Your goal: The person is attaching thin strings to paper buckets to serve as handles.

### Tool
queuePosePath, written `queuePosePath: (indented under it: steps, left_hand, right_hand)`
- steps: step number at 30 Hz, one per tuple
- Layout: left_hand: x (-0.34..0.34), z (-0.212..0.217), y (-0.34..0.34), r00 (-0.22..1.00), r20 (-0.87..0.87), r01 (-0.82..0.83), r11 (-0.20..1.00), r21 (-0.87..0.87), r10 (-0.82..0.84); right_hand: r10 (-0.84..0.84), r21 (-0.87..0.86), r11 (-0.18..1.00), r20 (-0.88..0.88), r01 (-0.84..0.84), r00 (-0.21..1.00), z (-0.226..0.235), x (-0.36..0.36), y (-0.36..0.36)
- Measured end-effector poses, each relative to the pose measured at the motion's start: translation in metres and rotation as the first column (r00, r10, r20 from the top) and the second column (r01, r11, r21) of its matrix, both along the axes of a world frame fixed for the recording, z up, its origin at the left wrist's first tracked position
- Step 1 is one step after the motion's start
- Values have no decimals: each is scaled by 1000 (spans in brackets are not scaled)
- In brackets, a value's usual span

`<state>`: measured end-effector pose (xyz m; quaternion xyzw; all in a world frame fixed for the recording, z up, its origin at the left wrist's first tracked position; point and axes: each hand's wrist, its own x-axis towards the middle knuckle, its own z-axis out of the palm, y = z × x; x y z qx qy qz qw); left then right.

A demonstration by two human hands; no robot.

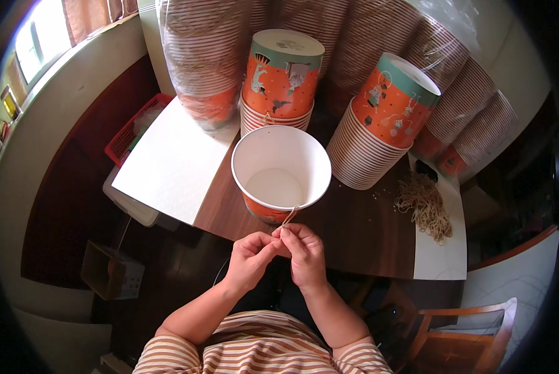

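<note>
Hands (278,249) pinching string (289,216), upward-slanting

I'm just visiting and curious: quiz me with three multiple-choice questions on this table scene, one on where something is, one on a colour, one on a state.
1. Where does the pile of strings lie?
A. to the right of the open paper bucket
B. inside it
C. on the white sheet at the left

2. What colour is the inside of the open bucket?
A. orange
B. white
C. green

3. How do the hands stand?
A. both flat on the table
B. one inside the bucket
C. left hand and right hand pinch a thin string at the bucket's rim

Answers:
1 A, the tan heap lies by the table's right end.
2 B, the wall and bottom show white.
3 C, the fingertips meet on the string just below the near rim.
</note>
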<state>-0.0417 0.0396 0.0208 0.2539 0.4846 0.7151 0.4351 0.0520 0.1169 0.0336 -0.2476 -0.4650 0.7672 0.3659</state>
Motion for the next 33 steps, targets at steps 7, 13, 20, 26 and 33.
queuePosePath:
  steps: [7, 13, 20, 26, 33]
  left_hand:
    - [-1, -1, -4, 1000, 24, 19, 1000, 22, -20]
    - [2, 0, -5, 999, -54, 6, 1000, 26, -4]
    - [7, -4, -9, 984, -176, -5, 1000, 2, 5]
    - [6, -6, -15, 982, -184, 16, 997, -77, -30]
    - [9, -12, -22, 982, -165, 75, 990, -121, -95]
  right_hand:
    - [20, 33, 999, 14, -21, 1000, 1, 3, -5]
    - [-11, 17, 1000, 2, 11, 1000, -3, 3, -6]
    - [-120, -121, 986, -41, 115, 992, 7, -7, 0]
    - [-137, -76, 988, -53, 133, 989, 11, -12, 10]
    - [-146, -23, 989, -48, 145, 988, 17, -14, 15]
